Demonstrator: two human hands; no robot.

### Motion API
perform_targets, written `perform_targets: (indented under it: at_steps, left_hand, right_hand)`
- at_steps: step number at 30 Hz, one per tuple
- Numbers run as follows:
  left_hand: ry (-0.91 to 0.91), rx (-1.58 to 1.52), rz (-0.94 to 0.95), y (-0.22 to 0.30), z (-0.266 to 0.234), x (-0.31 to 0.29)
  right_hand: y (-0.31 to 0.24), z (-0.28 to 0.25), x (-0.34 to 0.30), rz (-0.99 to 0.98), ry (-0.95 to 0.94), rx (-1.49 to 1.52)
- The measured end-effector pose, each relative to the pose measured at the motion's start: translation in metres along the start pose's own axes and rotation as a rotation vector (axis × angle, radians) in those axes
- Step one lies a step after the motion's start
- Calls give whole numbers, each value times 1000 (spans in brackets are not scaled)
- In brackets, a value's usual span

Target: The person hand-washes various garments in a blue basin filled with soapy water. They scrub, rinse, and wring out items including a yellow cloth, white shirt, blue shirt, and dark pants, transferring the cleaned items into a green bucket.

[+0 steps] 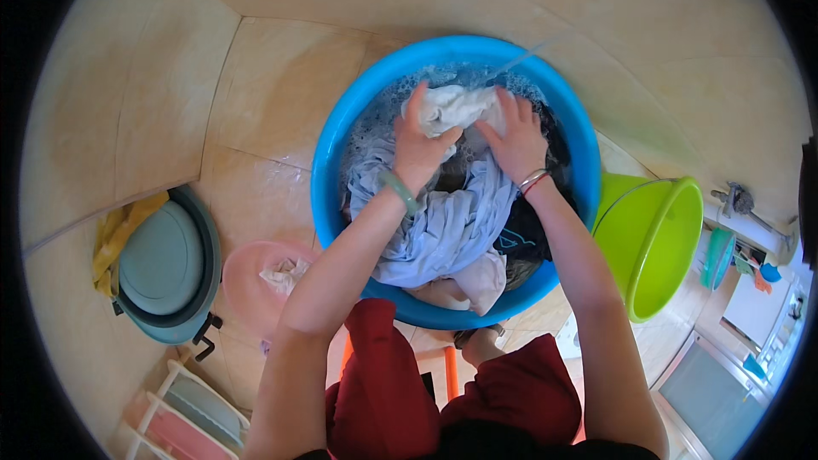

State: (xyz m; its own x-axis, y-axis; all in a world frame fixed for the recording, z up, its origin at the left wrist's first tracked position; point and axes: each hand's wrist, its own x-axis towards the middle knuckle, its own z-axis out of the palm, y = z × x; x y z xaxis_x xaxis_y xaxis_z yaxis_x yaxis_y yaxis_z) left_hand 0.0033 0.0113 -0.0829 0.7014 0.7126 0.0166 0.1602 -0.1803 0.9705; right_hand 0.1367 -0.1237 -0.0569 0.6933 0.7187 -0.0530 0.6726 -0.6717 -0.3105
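I note a pink basin (pixel 245 288), pale crumpled cloth (pixel 285 274) inside. Left of that basin: a grey-green tub (pixel 162 260), with a yellow cloth (pixel 107 247) at its left edge. Closer to me than the basin, a white rack (pixel 160 385). Well right of the basin I see a lime-green bucket (pixel 665 243) and, farther right, a tap (pixel 738 199).

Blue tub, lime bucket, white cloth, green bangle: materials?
Blue tub: likely plastic, smooth satin; thick rounded rim, even color.
Lime bucket: likely plastic, fairly glossy; light sheen along the rim.
White cloth: fabric, matte, looks wet; soft crumpled folds. Fiber unclear.
Green bangle: stone, glass or plastic, can't tell; smooth, slightly milky, rigid-looking ring.
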Motion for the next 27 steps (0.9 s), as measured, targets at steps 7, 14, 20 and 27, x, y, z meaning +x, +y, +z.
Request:
perform_targets:
  at_steps: [7,14,20,27]
  left_hand:
    - [-276,333,-367,-32,16,30]
    - [-190,-109,-712,-52,18,43]
    - [-171,-1118,-763,-1,31,23]
    - [-368,-1449,-674,35,16,3]
  right_hand:
    - [14,53,19,160,-363,-99]
    - [50,106,24,117,-137,180]
    - [-28,-36,-24,-246,192,372]
    - [-102,-80,-90,-546,159,1]
